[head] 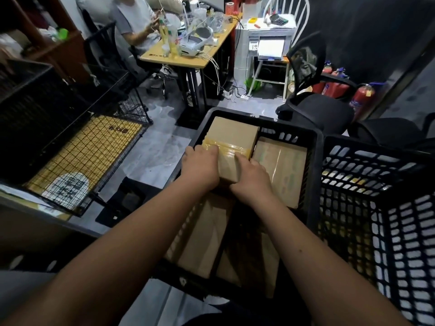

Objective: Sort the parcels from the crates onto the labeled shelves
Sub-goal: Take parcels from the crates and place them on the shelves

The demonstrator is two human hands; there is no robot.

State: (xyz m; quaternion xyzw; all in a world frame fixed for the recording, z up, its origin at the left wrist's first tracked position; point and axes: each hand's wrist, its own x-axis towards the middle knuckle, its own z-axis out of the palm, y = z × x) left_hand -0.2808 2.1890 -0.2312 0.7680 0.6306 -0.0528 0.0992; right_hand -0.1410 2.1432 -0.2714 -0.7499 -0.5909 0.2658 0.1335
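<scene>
A black plastic crate (315, 147) in front of me holds several brown cardboard parcels. Both hands are on the top parcel (231, 135), a box with yellow tape across it, in the crate's far left part. My left hand (200, 165) grips its left near edge. My right hand (251, 177) grips its right near corner. Another parcel (282, 165) lies to the right of it, and more parcels (207, 231) lie lower, under my forearms.
A second black crate (388, 208) stands right of the first. A wire-mesh shelf unit (77, 156) with a yellow panel sits at left. Beyond are a desk (188, 57) with a seated person, a printer (268, 43), an office chair (315, 107) and fire extinguishers (362, 97).
</scene>
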